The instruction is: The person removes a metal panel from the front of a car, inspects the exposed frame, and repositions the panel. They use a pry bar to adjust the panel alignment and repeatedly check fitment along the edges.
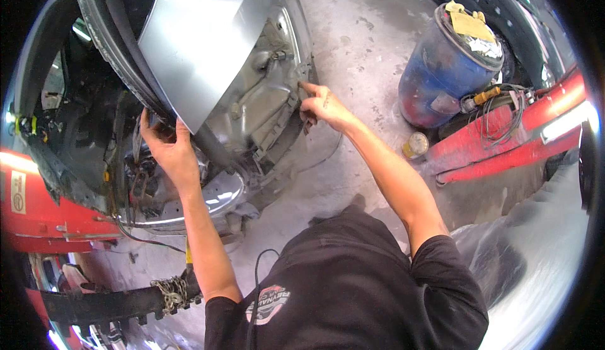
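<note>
Hands work on a silver car panel (201, 41) that hangs loose at the upper left, over the stripped front of a car: the left hand (169, 151) grips the panel's lower edge with its fingers curled around it, while the right hand (324, 105) reaches to the grey bracket (268, 107) behind the panel, index finger stretched out and touching it, the other fingers loosely bent and holding nothing I can make out. Near the right arm on the concrete floor (359, 41) stand a blue drum (444, 76) and a small can (416, 145), beside a red lift arm (504, 129).
</note>
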Motion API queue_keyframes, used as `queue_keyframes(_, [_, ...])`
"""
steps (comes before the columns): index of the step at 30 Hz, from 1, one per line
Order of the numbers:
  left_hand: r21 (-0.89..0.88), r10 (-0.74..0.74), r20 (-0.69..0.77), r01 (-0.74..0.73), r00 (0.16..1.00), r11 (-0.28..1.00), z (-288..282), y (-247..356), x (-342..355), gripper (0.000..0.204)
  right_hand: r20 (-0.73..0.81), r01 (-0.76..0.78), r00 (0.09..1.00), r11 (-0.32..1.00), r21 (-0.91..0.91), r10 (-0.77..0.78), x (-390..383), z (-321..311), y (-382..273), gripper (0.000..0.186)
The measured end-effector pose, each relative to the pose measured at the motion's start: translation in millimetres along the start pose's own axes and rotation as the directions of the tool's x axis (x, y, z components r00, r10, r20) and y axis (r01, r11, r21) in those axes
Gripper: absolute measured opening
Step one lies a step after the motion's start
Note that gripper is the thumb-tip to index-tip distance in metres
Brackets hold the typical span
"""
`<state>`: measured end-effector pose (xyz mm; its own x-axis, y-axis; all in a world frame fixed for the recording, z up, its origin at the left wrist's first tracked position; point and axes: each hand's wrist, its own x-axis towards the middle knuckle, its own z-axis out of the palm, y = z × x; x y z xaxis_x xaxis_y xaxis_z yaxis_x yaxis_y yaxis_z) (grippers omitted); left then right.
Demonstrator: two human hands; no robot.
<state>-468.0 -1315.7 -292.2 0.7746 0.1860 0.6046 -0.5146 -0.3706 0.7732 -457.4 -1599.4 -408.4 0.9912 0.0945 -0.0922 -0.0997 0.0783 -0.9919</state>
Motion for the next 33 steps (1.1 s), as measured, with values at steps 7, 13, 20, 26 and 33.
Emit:
queue_keyframes(7, [0.107,0.04,0.01,-0.04,0.999,0.993,-14.0,-1.3,-1.0,0.07,-0.091,0.091,0.991,0.995,-0.034,-0.094,2.0,11.7,17.2,0.074])
queue_keyframes(13, [0.04,0.011,0.08,-0.014,0.997,0.999,-20.5,-3.3,3.0,0.075,-0.152,0.001,0.988,0.999,0.043,0.005,1.8,11.8,31.2,0.075])
queue_keyframes(20, [-0.095,-0.217,-0.09,0.209,0.972,0.973,-46.6,-35.8,-65.4,0.065,-0.036,-0.188,0.981,0.979,0.077,0.191,-1.7,5.7,32.0,0.073])
queue_keyframes(26, [0.047,-0.461,-0.265,0.489,0.847,0.871,-102.3,-98.4,-202.5,0.041,0.052,-0.015,0.999,0.991,0.136,0.008,-4.3,-4.0,26.3,0.081])
queue_keyframes(33, [0.027,-0.815,-0.138,0.824,0.563,0.565,-112.8,-186.1,-406.8,0.029,0.154,-0.018,0.988,0.991,0.132,-0.003,0.4,-9.9,32.2,0.081])
